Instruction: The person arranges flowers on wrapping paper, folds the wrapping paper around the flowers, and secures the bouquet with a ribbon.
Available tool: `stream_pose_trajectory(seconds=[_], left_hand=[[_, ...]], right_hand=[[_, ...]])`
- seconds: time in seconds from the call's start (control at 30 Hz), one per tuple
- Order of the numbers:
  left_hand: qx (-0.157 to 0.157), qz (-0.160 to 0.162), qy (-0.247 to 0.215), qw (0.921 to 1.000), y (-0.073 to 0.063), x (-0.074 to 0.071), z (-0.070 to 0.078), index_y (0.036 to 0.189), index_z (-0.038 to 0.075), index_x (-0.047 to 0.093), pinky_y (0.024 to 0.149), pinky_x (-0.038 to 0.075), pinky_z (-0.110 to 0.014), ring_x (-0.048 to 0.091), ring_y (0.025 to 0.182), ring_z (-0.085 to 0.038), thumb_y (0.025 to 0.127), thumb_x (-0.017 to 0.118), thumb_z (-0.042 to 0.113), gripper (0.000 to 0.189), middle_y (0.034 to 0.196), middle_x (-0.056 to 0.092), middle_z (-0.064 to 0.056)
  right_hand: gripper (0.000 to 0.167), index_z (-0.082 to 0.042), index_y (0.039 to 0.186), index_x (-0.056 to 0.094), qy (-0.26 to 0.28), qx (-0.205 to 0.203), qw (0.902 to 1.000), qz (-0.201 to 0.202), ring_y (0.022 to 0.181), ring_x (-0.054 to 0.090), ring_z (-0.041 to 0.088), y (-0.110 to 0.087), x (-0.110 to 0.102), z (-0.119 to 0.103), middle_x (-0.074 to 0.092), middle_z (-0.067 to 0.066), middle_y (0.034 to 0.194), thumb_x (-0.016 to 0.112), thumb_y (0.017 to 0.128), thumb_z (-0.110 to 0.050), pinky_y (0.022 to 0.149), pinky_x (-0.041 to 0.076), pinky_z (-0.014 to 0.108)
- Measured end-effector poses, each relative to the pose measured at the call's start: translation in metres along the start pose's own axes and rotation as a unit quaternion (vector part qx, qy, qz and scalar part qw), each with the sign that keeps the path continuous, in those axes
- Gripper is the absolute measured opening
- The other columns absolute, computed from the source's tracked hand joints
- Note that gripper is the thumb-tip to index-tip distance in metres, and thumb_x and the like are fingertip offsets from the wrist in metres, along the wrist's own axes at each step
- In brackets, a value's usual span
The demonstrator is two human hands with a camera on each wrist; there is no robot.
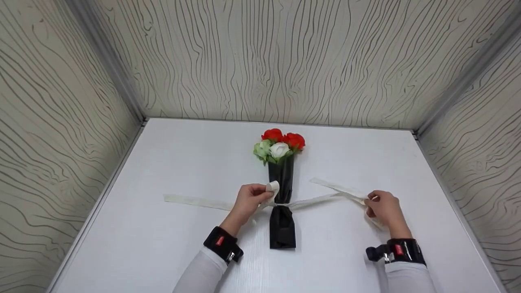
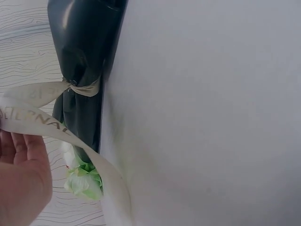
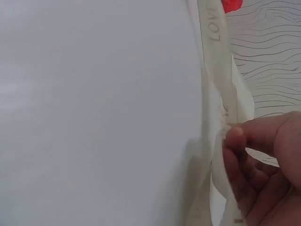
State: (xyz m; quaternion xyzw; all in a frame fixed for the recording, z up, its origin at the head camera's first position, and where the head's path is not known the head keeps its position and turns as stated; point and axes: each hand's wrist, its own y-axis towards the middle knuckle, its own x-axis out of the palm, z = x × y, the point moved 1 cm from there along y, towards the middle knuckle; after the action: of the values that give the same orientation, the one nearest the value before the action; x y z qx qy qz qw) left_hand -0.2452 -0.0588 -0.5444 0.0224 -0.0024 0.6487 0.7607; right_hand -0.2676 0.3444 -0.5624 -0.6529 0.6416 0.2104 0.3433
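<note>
A bouquet of red, white and pale green flowers (image 1: 279, 149) lies on the table, its stems inside black wrapping paper (image 1: 282, 232). Round the narrow waist of the wrapping passes a cream ribbon (image 2: 85, 88) with printed lettering. Just left of the waist, my left hand (image 1: 249, 201) pinches the ribbon, a loop of it standing above the fingertips; one end trails left along the table. Out to the right, my right hand (image 1: 384, 208) pinches the other length between thumb and forefinger. In the right wrist view that ribbon (image 3: 216, 42) shows the letters "LOVE", partly cut off.
The white table (image 1: 195, 162) carries the bouquet near its middle. Wood-grain patterned panels (image 1: 260, 61) rise behind it and at both sides, with grey metal strips (image 1: 108, 61) along the corners. A black band with a small camera is strapped on each wrist.
</note>
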Motion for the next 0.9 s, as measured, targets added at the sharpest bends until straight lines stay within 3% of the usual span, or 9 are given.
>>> stream_pose_trajectory(seconds=[0.13,0.27,0.37,0.6,0.77,0.83,0.9], left_hand=[[0.012,-0.008,0.013,0.9998,-0.001,0.000,0.001,0.091,-0.003,0.067,0.061,0.046,-0.023,0.057,0.070,-0.011,0.077,0.068,0.007,0.017,0.081,0.065,-0.009],[0.025,-0.022,0.021,0.9992,-0.003,0.001,0.003,0.089,-0.003,0.067,0.060,0.046,-0.022,0.056,0.069,-0.011,0.077,0.067,0.005,0.015,0.080,0.065,-0.010],[0.032,-0.031,0.026,0.9986,-0.005,0.002,0.005,0.087,-0.003,0.067,0.060,0.047,-0.022,0.057,0.069,-0.012,0.077,0.067,0.005,0.013,0.080,0.065,-0.010],[0.041,-0.052,0.044,0.9968,-0.008,0.003,0.007,0.087,-0.002,0.068,0.062,0.049,-0.024,0.060,0.070,-0.014,0.078,0.066,0.005,0.011,0.081,0.066,-0.009],[0.047,-0.058,0.051,0.9959,-0.010,0.004,0.008,0.087,-0.001,0.068,0.061,0.048,-0.024,0.060,0.070,-0.016,0.078,0.066,0.004,0.010,0.081,0.066,-0.011],[0.046,-0.060,0.052,0.9958,-0.010,0.005,0.008,0.087,0.000,0.068,0.061,0.049,-0.025,0.061,0.071,-0.017,0.078,0.066,0.004,0.010,0.082,0.066,-0.011],[0.047,-0.061,0.053,0.9956,-0.010,0.006,0.008,0.087,0.000,0.069,0.062,0.049,-0.025,0.061,0.071,-0.016,0.078,0.066,0.005,0.010,0.082,0.066,-0.010]], right_hand=[[0.026,0.006,0.105,0.050,0.116,-0.023,0.9921,0.042,0.067,0.064,0.018,0.004,-0.008,-0.032,0.055,0.018,0.090,0.054,0.088,-0.014,0.060,0.051,0.027],[0.025,0.005,0.103,0.050,0.225,-0.071,0.9691,0.072,0.075,0.064,0.020,0.008,-0.013,-0.074,0.049,0.018,0.097,0.054,0.088,-0.015,0.068,0.050,0.027],[0.022,0.006,0.098,0.051,0.273,-0.116,0.9517,0.080,0.078,0.064,0.022,0.011,-0.014,-0.108,0.048,0.018,0.097,0.056,0.087,-0.013,0.071,0.049,0.027],[0.017,0.009,0.093,0.053,0.299,-0.228,0.9262,0.033,0.082,0.063,0.026,0.007,-0.007,-0.188,0.055,0.021,0.096,0.059,0.084,-0.005,0.073,0.049,0.030],[0.012,0.012,0.089,0.056,0.301,-0.290,0.9083,-0.017,0.079,0.063,0.030,0.014,0.015,-0.232,0.058,0.023,0.093,0.057,0.083,0.002,0.071,0.050,0.036],[0.008,0.010,0.086,0.058,0.301,-0.294,0.9067,-0.036,0.078,0.063,0.031,0.024,0.030,-0.239,0.059,0.021,0.091,0.058,0.082,0.003,0.069,0.050,0.038],[0.005,0.006,0.083,0.061,0.281,-0.288,0.9143,-0.047,0.075,0.064,0.030,0.034,0.046,-0.243,0.061,0.018,0.088,0.061,0.080,0.002,0.067,0.051,0.039]])
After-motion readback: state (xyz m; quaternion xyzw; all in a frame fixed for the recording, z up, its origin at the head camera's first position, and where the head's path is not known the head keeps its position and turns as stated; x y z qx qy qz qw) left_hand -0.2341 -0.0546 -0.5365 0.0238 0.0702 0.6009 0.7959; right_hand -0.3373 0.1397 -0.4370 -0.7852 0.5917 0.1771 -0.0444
